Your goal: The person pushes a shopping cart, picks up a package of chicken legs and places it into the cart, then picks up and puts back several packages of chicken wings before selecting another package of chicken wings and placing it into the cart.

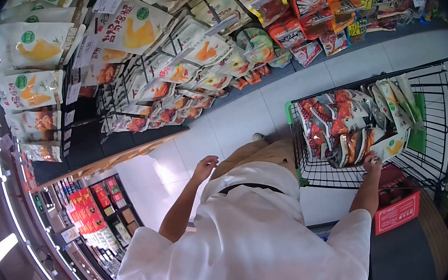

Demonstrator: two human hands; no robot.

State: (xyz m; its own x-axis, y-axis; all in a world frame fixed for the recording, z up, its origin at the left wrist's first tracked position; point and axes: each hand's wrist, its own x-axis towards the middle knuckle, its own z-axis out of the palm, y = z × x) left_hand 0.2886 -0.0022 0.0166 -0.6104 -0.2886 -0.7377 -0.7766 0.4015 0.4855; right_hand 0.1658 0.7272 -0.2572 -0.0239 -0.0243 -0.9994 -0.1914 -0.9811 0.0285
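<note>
Two bare hands showed, one at the cart (301, 177) and one well apart from it. The right hand (373, 162) reached over the cart's near side, its fingers pinching the corner of a white packet (394, 147), which lay tilted inside the cart. The left hand (207, 167) hung to the cart's left, fingers loosely bent; whether the tips touched could not be told. Dark-and-red packs (343, 112) filled the cart's left part, beside more white packets (396, 99) leaning upright near its middle. A red box (398, 213) stood just beside the cart's near side. Beyond the cart's left end, across the tiled floor (243, 114), a shelf (95, 150) bore rows of bagged food (41, 47). Farthest left of the cart hung a red display (87, 211).
</note>
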